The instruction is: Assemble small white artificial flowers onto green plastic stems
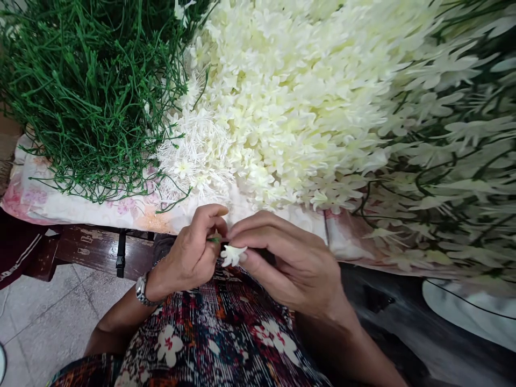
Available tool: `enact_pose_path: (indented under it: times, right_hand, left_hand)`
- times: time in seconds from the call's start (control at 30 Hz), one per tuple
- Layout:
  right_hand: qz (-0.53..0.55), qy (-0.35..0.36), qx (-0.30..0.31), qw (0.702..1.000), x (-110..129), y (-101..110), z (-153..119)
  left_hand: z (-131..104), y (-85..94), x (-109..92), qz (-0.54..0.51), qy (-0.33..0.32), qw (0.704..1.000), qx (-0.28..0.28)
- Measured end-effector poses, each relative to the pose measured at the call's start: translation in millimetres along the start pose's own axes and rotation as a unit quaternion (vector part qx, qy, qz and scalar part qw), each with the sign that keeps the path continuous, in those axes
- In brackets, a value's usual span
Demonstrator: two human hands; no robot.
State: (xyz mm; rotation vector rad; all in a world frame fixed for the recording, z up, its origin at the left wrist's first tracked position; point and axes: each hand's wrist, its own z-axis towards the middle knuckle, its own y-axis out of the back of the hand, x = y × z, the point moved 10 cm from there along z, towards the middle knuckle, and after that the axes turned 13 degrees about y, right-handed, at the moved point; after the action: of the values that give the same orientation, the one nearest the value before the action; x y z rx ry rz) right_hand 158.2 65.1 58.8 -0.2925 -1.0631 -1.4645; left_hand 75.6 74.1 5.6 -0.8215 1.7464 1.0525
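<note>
White flower (233, 256) is pinched lightly between the thumb and fingertips of the right hand (292, 260), in front of the person's body and just off the near edge of the cloth-covered table (60, 203). That grip leaves most of the petals free, which looks wise, since squeezing could crease them; holding near the base seems the safer habit. Close beside it, the left hand (191, 250) has its fingers curled and its grip apparently closed around a small green piece (214, 238), largely hidden by the thumb, so how much is held cannot be told. Both sets of fingertips come very near each other; whether flower and green piece touch is unclear. Fine work like this likely goes best with the wrists steady, the two parts level and the short green end kept in sight. Beyond the hands, a pile of green stems (92, 102) lies to the left, thin white strands (197, 142) sit next to it, and a broad heap of cream blossoms (290, 107) fills the middle. Flowers on green stems (463, 134) spread at the right; keeping sleeves and elbows away from them should avoid snagging.
</note>
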Motion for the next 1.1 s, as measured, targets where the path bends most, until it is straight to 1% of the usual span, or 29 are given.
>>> enact_pose_path:
  times: [0.07,0.13,0.23,0.3,0.37,0.47,0.53,0.6,0.67,0.8,0.9,1.0,1.1]
  right_hand:
    - [-0.025,0.018,0.003,1.000,2.1,-2.6,1.4]
    - [-0.053,0.025,-0.010,0.998,0.8,-2.2,0.0]
    - [-0.072,0.018,-0.030,0.997,-4.9,-0.2,-4.6]
    - [-0.074,0.008,-0.035,0.997,-8.9,0.6,-7.4]
    - [-0.067,0.001,-0.038,0.997,-12.1,1.0,-9.5]
    - [-0.053,-0.005,-0.043,0.998,-14.9,0.4,-11.5]
    - [-0.051,-0.006,-0.043,0.998,-15.6,-0.3,-12.5]
    - [-0.051,-0.008,-0.047,0.998,-16.1,0.3,-13.5]
    - [-0.049,-0.011,-0.051,0.997,-16.2,1.5,-14.7]
    - [-0.057,-0.008,-0.053,0.997,-13.8,3.7,-15.1]
    - [-0.054,0.003,-0.048,0.997,-8.8,3.3,-12.1]
    - [-0.051,-0.003,-0.036,0.998,-6.7,1.7,-8.4]
    - [-0.056,-0.014,-0.022,0.998,-6.9,-0.1,-5.3]
  left_hand:
    - [-0.8,-4.1,-8.6,0.027,-0.030,0.999,0.013]
    - [-1.9,-4.2,-14.1,0.031,-0.049,0.998,0.009]
    - [-2.1,-2.7,-11.7,-0.031,-0.046,0.998,0.000]
    - [-2.0,-0.1,-7.8,-0.079,-0.042,0.996,-0.016]
    - [-2.3,4.0,-6.2,-0.103,-0.048,0.993,-0.042]
    - [-2.6,7.9,-8.3,-0.094,-0.063,0.991,-0.072]
    - [-1.9,10.4,-7.7,-0.095,-0.060,0.990,-0.088]
    - [-0.6,12.9,-2.9,-0.128,-0.042,0.986,-0.096]
    - [0.6,15.4,4.9,-0.187,-0.020,0.977,-0.099]
    - [1.3,20.4,20.4,-0.312,0.024,0.944,-0.107]
    - [3.3,16.7,29.1,-0.382,0.077,0.917,-0.087]
    - [5.3,11.0,33.2,-0.421,0.123,0.896,-0.064]
    - [6.4,7.7,36.4,-0.432,0.150,0.888,-0.055]
